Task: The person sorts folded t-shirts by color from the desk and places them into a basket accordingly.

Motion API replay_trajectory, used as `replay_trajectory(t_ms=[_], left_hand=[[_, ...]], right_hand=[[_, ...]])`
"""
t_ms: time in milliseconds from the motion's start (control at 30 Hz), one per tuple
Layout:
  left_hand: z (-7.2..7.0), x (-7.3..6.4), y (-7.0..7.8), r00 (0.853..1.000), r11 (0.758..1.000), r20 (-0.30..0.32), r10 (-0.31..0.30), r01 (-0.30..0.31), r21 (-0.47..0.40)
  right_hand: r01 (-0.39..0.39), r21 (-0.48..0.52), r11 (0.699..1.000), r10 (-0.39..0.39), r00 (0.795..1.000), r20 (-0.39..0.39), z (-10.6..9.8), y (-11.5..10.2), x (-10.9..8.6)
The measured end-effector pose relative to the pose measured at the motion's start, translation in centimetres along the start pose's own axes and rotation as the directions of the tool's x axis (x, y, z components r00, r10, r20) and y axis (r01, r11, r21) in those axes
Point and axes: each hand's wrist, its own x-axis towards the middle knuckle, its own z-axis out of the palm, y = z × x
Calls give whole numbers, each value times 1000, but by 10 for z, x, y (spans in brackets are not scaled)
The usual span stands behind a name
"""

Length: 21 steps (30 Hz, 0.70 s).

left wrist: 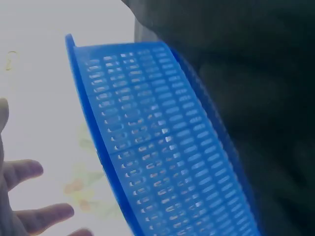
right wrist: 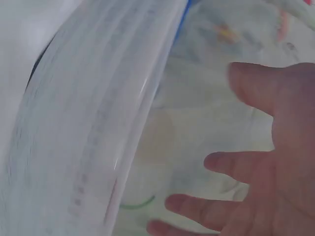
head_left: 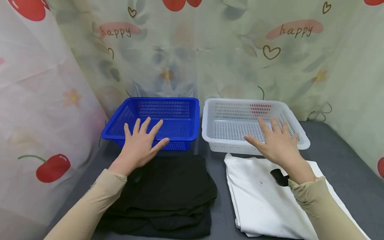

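My left hand [head_left: 139, 146], fingers spread, hovers above the front rim of a blue plastic basket [head_left: 192, 133]. Its fingers [left wrist: 44, 216] show beside that basket's perforated wall in the left wrist view. Over the front of a white plastic basket [head_left: 231, 146] my right hand [head_left: 279, 146] is held with fingers apart and nothing in it. The right wrist view shows its thumb [right wrist: 256, 88] next to the white rim. Folded black cloth [head_left: 174, 186] lies below the left hand, and folded white cloth [head_left: 258, 196] lies partly under the right forearm.
Both baskets stand side by side at the back of a grey table surface [head_left: 220, 200]. A printed curtain [head_left: 198, 66] hangs behind and along the sides. A black strap-like piece [head_left: 279, 177] sits at the right wrist. Thin wire [head_left: 322, 113] shows at the back right.
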Motion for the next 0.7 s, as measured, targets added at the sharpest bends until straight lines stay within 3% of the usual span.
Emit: replay_trajectory(t_ms=[167, 333, 433, 500, 567, 700], left_hand=[[-3, -21, -5, 997, 989, -68, 44, -53, -135], [-1, -45, -18, 992, 968, -98, 79, -99, -229], [2, -57, -31, 993, 956, -81, 87, -107, -275], [5, -64, -41, 995, 947, -52, 82, -94, -308], [8, -71, -51, 997, 940, -12, 73, -73, -332], [14, -81, -68, 997, 940, 64, 51, -26, -341]], right_hand=[[132, 196, 972, -121, 990, -67, 6, -20, -9], [151, 442, 884, -123, 988, -91, 19, -34, -24], [108, 577, 810, -112, 993, -28, 29, -40, -31], [67, 675, 735, -127, 991, 41, 37, -44, -34], [14, 762, 648, -159, 980, 117, 45, -48, -36], [-101, 844, 526, -206, 948, 241, 60, -55, -39]])
